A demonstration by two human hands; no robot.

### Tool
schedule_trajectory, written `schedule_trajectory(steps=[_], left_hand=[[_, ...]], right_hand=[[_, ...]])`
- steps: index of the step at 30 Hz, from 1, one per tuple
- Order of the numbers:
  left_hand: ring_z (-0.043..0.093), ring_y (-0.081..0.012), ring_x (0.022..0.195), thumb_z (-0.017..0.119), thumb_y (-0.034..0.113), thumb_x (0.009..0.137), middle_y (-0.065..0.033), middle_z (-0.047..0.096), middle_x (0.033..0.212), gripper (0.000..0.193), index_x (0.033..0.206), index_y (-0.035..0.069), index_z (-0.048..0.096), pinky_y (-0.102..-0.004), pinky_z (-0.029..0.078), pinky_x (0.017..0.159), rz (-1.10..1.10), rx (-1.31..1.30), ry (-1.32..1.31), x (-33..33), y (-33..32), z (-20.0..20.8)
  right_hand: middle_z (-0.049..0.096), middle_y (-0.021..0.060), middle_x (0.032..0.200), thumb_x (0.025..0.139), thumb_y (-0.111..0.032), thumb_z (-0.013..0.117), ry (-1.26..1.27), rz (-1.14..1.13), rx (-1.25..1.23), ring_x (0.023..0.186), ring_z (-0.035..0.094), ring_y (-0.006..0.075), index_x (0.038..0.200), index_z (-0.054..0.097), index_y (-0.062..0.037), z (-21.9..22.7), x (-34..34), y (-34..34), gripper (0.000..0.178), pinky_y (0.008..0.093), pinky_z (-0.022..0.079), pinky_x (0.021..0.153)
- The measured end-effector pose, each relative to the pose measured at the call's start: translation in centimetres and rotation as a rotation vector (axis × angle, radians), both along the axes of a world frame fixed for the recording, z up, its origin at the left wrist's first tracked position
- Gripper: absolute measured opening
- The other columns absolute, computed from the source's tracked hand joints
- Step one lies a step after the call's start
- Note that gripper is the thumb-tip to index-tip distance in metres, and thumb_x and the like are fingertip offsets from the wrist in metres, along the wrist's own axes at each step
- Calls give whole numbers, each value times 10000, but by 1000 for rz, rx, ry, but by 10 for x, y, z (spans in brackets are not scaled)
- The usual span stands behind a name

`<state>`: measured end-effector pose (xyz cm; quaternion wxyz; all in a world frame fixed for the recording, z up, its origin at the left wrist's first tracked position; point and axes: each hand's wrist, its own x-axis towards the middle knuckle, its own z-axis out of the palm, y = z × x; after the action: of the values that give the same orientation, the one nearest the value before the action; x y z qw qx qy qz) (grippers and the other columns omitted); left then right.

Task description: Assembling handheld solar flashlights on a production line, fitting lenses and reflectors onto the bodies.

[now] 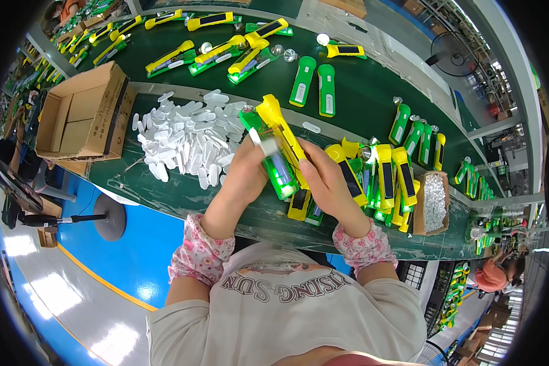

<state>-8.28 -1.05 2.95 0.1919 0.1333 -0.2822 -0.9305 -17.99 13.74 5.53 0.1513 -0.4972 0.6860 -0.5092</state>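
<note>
Over the green bench my left hand is closed on a green flashlight half, with its inner parts facing up. A small white piece, blurred, shows at the left fingers on that half. The yellow flashlight half stands tilted against it, gripped by my right hand. To the left lies a heap of white oval plastic pieces. Beside my right hand is a pile of yellow and green flashlight halves, some with dark panels on the yellow side.
An open cardboard box stands at the bench's left end. A smaller box of clear little parts sits at the right. Flashlights lie along the green belt beyond. A floor fan stands at left.
</note>
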Motion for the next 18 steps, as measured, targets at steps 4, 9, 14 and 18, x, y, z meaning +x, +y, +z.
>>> schedule_trajectory(steps=[4,9,14,18], left_hand=[[616,-214,993,554,-74,795,-92,581,1116,483,1259,1,445,-362,508,887,-64,-185,21,4,0,-7],[630,-220,984,497,-67,795,-99,603,1100,477,1267,-7,458,-372,513,912,15,-258,67,2,10,-20],[609,-238,1064,488,-23,790,-105,582,1152,516,1302,5,429,-382,491,941,-36,-203,119,2,13,-19],[546,-276,1177,497,64,818,-132,534,1257,550,1355,28,381,-422,437,1016,4,19,197,1,21,-22]], right_hand=[[570,150,993,992,-209,530,-106,-4,-38,869,577,265,1390,463,-13,-5,6,1,449,357,458,792],[530,118,1020,979,-191,553,30,-55,137,886,526,202,1440,431,-42,2,21,3,499,301,437,796],[447,109,916,924,-165,615,265,-138,85,794,471,238,1459,444,-106,-6,21,4,564,312,424,709],[473,128,1000,913,-157,620,360,-180,120,844,559,264,1474,429,-132,-10,28,0,593,334,478,723]])
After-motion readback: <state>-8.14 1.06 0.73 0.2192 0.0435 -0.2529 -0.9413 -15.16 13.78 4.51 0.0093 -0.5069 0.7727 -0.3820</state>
